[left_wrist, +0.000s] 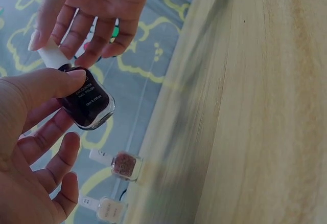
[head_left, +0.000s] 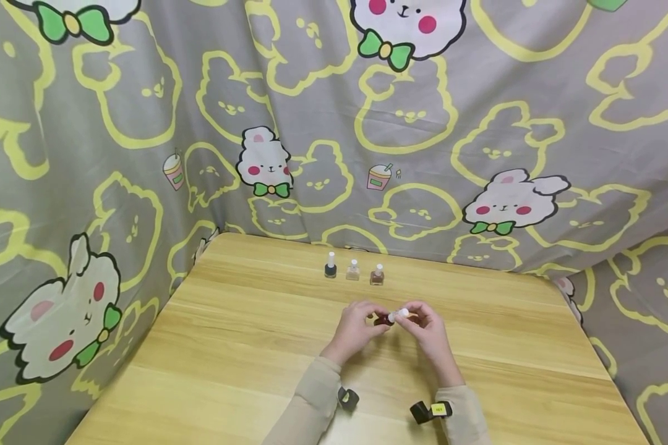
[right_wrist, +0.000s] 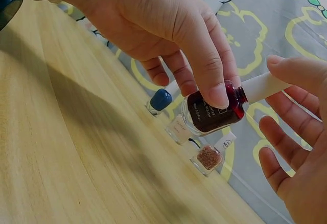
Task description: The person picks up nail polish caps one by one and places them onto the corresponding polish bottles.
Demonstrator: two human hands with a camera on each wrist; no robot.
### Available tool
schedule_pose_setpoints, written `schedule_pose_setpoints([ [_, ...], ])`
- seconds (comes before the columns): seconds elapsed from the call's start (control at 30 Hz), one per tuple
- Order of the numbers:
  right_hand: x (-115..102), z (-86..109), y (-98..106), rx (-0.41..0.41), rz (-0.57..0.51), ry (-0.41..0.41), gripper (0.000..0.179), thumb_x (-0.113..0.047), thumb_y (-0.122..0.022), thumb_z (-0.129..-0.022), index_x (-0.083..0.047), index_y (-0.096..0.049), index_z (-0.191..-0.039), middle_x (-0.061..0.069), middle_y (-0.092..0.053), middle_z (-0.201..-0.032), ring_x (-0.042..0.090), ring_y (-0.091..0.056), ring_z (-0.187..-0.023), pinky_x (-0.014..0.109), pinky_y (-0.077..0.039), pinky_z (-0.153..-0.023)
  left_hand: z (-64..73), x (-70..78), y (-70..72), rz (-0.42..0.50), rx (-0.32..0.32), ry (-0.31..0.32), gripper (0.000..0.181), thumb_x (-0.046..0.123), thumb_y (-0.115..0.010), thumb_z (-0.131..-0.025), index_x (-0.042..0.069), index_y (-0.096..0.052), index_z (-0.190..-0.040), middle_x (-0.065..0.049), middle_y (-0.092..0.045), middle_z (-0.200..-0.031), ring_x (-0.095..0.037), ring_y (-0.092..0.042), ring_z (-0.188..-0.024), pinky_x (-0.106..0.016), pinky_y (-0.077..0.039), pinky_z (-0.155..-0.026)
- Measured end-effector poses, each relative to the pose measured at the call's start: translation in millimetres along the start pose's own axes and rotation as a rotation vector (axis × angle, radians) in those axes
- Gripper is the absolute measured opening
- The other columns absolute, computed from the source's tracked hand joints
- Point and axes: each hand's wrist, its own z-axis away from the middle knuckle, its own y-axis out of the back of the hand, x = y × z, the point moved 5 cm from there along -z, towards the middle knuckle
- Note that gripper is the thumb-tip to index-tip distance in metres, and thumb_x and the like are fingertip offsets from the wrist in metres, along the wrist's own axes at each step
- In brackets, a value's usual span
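My left hand (head_left: 355, 330) holds a small bottle of dark red nail polish (left_wrist: 88, 101) between thumb and fingers, tilted above the wooden table. Its long white cap (right_wrist: 264, 86) is pinched between the thumb and fingers of my right hand (head_left: 431, 334). In the right wrist view a dark ring of the bottle's neck shows just below the cap. The other fingers of the right hand are spread loosely in the left wrist view. Both hands meet over the middle of the table, nearer to me than the other bottles.
Toward the table's far edge stand three more white-capped nail polish bottles in a row: a dark blue one (head_left: 330, 271), a pale one (head_left: 353, 272) and a brown glittery one (head_left: 376, 278). A patterned grey curtain (head_left: 323, 111) hangs behind the wooden table (head_left: 228, 321).
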Motion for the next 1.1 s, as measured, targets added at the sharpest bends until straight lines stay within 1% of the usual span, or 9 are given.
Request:
schedule_pose_setpoints([
  [0.1,0.0,0.3,-0.6,0.014,-0.009,-0.016,0.026,0.002,-0.071,-0.084,0.011,-0.054,-0.100,-0.013,-0.064,-0.088,0.001,-0.061,-0.082,0.018,-0.051,-0.075,0.6,1.2,-0.4,-0.007,0.003,-0.006,0.026,0.025,-0.080,-0.079,0.023,-0.073,-0.104,0.008,-0.073,-0.104,-0.009,-0.060,-0.092,-0.028,-0.041,-0.086],
  [0.33,0.9,1.1,-1.3,0.019,-0.004,-0.017,0.025,0.003,-0.071,-0.084,0.010,-0.052,-0.099,-0.013,-0.063,-0.086,0.002,-0.061,-0.080,0.018,-0.051,-0.074,1.7,2.4,-1.3,-0.002,-0.011,-0.010,0.026,0.025,-0.080,-0.079,0.023,-0.073,-0.104,0.008,-0.073,-0.104,-0.008,-0.059,-0.092,-0.027,-0.040,-0.085],
  [0.47,1.8,1.3,-0.8,0.014,-0.008,0.000,0.028,0.004,-0.070,-0.083,0.010,-0.052,-0.104,-0.009,-0.064,-0.092,0.003,-0.062,-0.081,0.018,-0.052,-0.074,2.0,2.1,-1.2,0.002,-0.013,-0.003,0.026,0.025,-0.079,-0.080,0.022,-0.073,-0.105,0.008,-0.073,-0.104,-0.008,-0.059,-0.093,-0.027,-0.041,-0.085],
  [0.6,0.0,0.5,0.8,0.002,-0.022,0.041,0.038,0.005,-0.070,-0.083,0.010,-0.052,-0.116,-0.007,-0.064,-0.103,0.002,-0.061,-0.091,0.018,-0.051,-0.077,0.5,-0.2,-1.2,0.004,-0.009,0.009,0.026,0.026,-0.079,-0.081,0.022,-0.073,-0.106,0.008,-0.073,-0.106,-0.010,-0.060,-0.095,-0.028,-0.041,-0.087],
  [0.73,-2.1,-1.0,3.8,-0.045,-0.081,0.107,0.047,0.010,-0.067,-0.083,0.013,-0.048,-0.126,-0.009,-0.067,-0.111,0.002,-0.060,-0.102,0.018,-0.051,-0.081,-1.5,-2.3,-1.1,0.022,-0.005,0.014,0.026,0.026,-0.079,-0.081,0.022,-0.073,-0.106,0.007,-0.073,-0.106,-0.011,-0.061,-0.096,-0.027,-0.043,-0.086],
  [0.83,-1.5,-1.4,5.7,-0.100,-0.121,0.133,0.049,0.011,-0.064,-0.084,0.015,-0.046,-0.130,-0.013,-0.068,-0.116,0.001,-0.060,-0.108,0.018,-0.050,-0.084,-2.4,-2.5,-0.4,0.037,0.000,0.018,0.026,0.025,-0.079,-0.080,0.021,-0.074,-0.106,0.007,-0.073,-0.106,-0.012,-0.061,-0.096,-0.025,-0.043,-0.086],
  [0.9,-0.5,-1.2,6.5,-0.129,-0.131,0.135,0.049,0.010,-0.063,-0.086,0.015,-0.046,-0.132,-0.013,-0.068,-0.119,0.000,-0.059,-0.111,0.018,-0.050,-0.086,-2.4,-2.4,0.2,0.042,0.000,0.022,0.026,0.025,-0.079,-0.080,0.021,-0.074,-0.105,0.007,-0.073,-0.106,-0.012,-0.061,-0.096,-0.024,-0.043,-0.085],
  [1.0,1.2,-1.0,7.0,-0.153,-0.120,0.126,0.047,0.007,-0.062,-0.088,0.013,-0.048,-0.132,-0.012,-0.067,-0.123,0.000,-0.058,-0.114,0.018,-0.050,-0.088,-2.2,-1.9,0.3,0.044,0.004,0.013,0.026,0.025,-0.079,-0.080,0.020,-0.073,-0.106,0.007,-0.073,-0.105,-0.013,-0.061,-0.096,-0.023,-0.044,-0.085],
  [1.1,2.2,-0.9,7.3,-0.148,-0.090,0.103,0.043,0.004,-0.063,-0.089,0.010,-0.052,-0.130,-0.013,-0.067,-0.124,0.001,-0.060,-0.112,0.018,-0.050,-0.087,-2.0,-1.3,0.1,0.047,0.004,0.004,0.026,0.025,-0.079,-0.080,0.020,-0.073,-0.105,0.007,-0.073,-0.105,-0.014,-0.062,-0.096,-0.023,-0.044,-0.084],
])
